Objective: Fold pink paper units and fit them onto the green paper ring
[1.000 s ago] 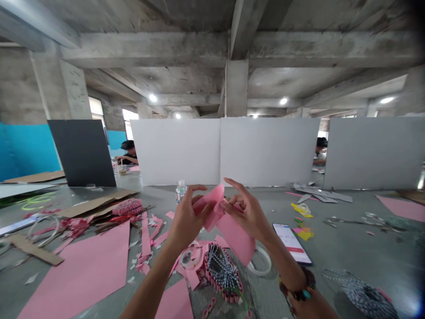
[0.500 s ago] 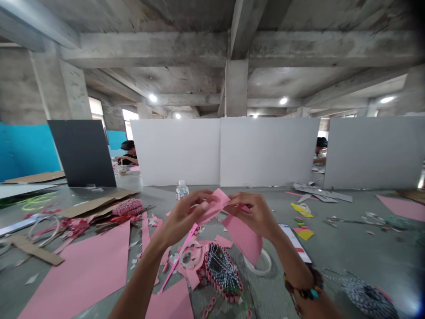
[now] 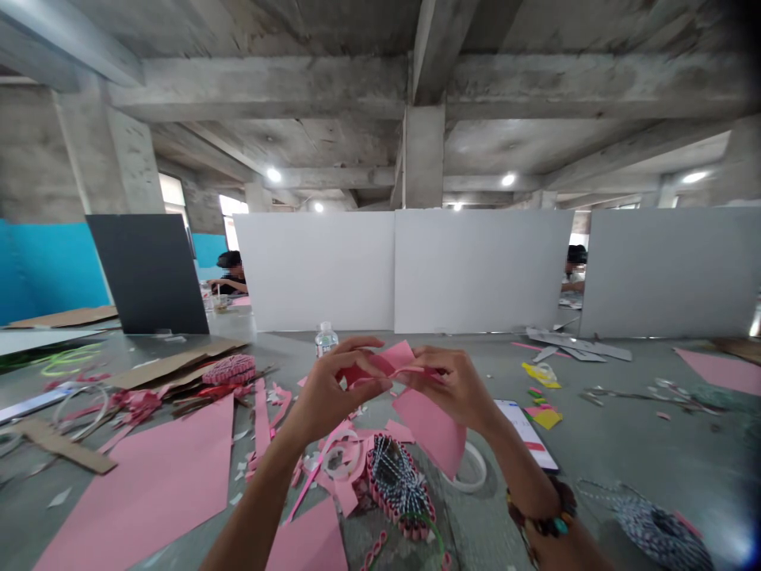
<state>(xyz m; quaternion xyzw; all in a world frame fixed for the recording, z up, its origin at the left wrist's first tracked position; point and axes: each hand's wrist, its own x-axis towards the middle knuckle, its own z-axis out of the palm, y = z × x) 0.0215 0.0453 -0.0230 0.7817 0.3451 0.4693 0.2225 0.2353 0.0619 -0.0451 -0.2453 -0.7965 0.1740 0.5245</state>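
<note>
The left hand (image 3: 334, 387) and right hand (image 3: 453, 388) pinch the pink paper (image 3: 372, 363) between curled fingertips, close together, keeping it steady above the table (image 3: 624, 460)

1. I have the left hand (image 3: 336, 381) and right hand (image 3: 449, 388) close together, both pinching a folded pink paper strip (image 3: 380, 361).
2. A pink paper piece (image 3: 428, 428) sits just below my right hand.
3. Nearer me lie a striped woven craft piece (image 3: 395, 484) and a tape roll (image 3: 483, 468).
4. A phone (image 3: 526, 434) lies right of my hands, and a water bottle (image 3: 326, 341) stands just beyond them.
5. Far left, a co-worker (image 3: 231, 274) sits behind a white partition (image 3: 309, 270).
</note>
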